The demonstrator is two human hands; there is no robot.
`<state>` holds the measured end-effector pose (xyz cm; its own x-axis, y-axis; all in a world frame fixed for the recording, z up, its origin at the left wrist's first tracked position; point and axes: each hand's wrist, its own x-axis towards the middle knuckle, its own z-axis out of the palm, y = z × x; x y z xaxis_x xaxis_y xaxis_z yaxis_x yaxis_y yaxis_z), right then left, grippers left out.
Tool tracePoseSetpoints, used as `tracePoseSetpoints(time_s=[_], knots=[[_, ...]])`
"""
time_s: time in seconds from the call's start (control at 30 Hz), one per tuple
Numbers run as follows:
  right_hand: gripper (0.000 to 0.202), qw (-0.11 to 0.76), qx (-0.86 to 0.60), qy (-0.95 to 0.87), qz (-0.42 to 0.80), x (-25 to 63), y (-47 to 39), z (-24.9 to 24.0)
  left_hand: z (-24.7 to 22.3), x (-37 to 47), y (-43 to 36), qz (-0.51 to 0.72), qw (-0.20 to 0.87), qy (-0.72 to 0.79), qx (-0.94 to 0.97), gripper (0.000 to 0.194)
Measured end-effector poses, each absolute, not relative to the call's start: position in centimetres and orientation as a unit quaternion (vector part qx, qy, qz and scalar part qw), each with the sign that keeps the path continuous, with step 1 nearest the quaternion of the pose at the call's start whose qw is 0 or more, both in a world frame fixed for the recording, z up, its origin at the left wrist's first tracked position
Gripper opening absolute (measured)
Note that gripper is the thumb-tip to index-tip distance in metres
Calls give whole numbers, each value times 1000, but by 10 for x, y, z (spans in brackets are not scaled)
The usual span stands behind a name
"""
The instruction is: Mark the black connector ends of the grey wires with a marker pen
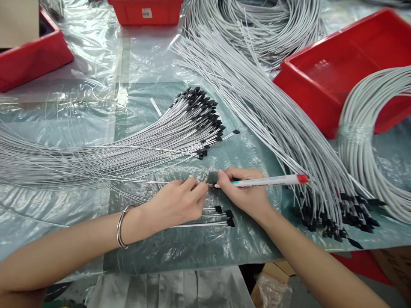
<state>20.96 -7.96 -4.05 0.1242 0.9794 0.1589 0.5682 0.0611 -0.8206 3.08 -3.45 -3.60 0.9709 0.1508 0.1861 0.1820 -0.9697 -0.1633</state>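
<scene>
While pinching what looks like a thin cable (154, 181) between curled fingers of the left hand (181, 201), gripping a pen (266, 182) in the right hand (245, 190), point in toward the left fingertips, red end out to the right. Likely to skid off so slim a cable with any wobble of either hand; could then leave a stray mark on skin or on the worktop (180, 256). Could also smear any fresh ink if rubbed by the left fingers. Hard to tell whether touching at the pen's point.

Just beyond the fingertips, a dark grey piece (212, 176), too unclear to name; easily nudged by the right knuckles. On the near side of the left hand, a few cables with black tips (230, 222), liable to roll or drag under a shifting palm. Beyond the left hand, a fanned bundle (160, 137), apt to tangle where crossed by loose strands. To the right of the right hand, another bundle (272, 107), possibly snagged by a wide swing of the pen or forearm.
</scene>
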Motion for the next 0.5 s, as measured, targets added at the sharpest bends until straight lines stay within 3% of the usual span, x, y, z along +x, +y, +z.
tracePoseSetpoints(time_s=[0.23, 0.4, 0.5], knots=[[35, 510, -644, -454, 344, 225, -74, -47, -36, 29, -32, -112, 55, -88, -988, 14], [34, 607, -588, -335, 416, 226, -69, -41, -14, 21, -38, 12, -182, -61, -981, 20], [33, 627, -566, -313, 434, 224, -69, -35, -11, 22, -28, -11, -192, -94, -977, 12]])
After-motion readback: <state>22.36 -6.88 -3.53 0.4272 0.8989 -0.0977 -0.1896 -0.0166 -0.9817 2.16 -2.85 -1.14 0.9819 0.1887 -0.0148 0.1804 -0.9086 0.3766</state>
